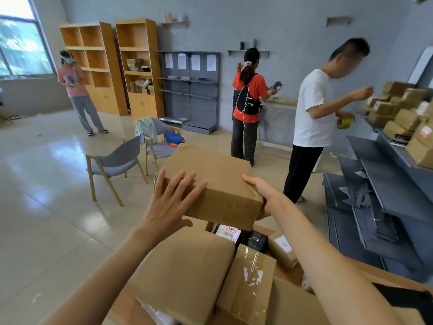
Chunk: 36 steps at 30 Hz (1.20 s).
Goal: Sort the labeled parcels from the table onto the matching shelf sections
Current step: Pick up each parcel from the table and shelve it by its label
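I hold a brown cardboard parcel (210,184) up above the pile on the table. My left hand (172,200) lies flat with straight fingers against its near left side. My right hand (262,191) grips its right end, thumb on top and fingers underneath, mostly hidden. Below lie several more parcels: a large brown box (187,273), a taped box (248,282) and a small box with a white label (282,248). A grey metal shelf (189,90) with paper labels stands at the far wall.
Two wooden bookcases (138,66) stand left of the grey shelf. Two grey chairs (117,165) stand on the tiled floor ahead. A person in white (314,113) stands close on the right by stacked parcels (403,111); a person in red (248,104) and another person (75,90) are farther off. Dark shelf panels (375,207) lie right.
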Each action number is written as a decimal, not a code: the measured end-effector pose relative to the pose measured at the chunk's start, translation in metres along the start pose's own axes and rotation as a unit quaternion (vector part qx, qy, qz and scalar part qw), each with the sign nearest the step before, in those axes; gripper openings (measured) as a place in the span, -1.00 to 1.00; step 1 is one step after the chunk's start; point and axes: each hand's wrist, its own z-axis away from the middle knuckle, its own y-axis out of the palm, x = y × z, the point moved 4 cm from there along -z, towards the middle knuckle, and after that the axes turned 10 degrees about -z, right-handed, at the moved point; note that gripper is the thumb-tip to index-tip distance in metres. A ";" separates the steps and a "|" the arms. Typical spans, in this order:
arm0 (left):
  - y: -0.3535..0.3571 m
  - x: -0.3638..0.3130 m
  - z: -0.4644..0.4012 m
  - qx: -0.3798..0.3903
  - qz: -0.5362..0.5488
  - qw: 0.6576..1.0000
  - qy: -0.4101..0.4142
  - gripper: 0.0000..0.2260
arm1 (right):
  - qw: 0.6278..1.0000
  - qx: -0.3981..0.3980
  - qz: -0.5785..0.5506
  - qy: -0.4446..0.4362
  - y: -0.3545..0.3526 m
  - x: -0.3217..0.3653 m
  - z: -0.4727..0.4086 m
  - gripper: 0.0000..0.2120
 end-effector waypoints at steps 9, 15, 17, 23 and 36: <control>-0.008 0.022 -0.013 -0.076 0.060 0.994 -0.055 -0.13 | 0.992 0.086 -0.074 -0.057 -0.008 0.006 0.014 -0.43; -0.005 0.058 -0.010 0.016 0.323 0.904 -0.281 -0.01 | 0.985 0.050 -0.040 -0.159 -0.017 0.001 0.012 -0.15; -0.008 0.064 -0.013 0.045 0.435 0.837 -0.329 0.01 | 0.979 0.031 0.000 -0.203 -0.016 -0.004 0.011 -0.13; -0.005 0.071 -0.006 0.139 0.666 0.628 -0.378 0.01 | 0.958 0.025 -0.052 -0.281 -0.003 -0.005 0.018 -0.20; 0.006 0.059 0.020 0.124 0.782 0.446 -0.417 -0.57 | 0.928 0.144 -0.166 -0.302 0.008 -0.015 0.033 -0.40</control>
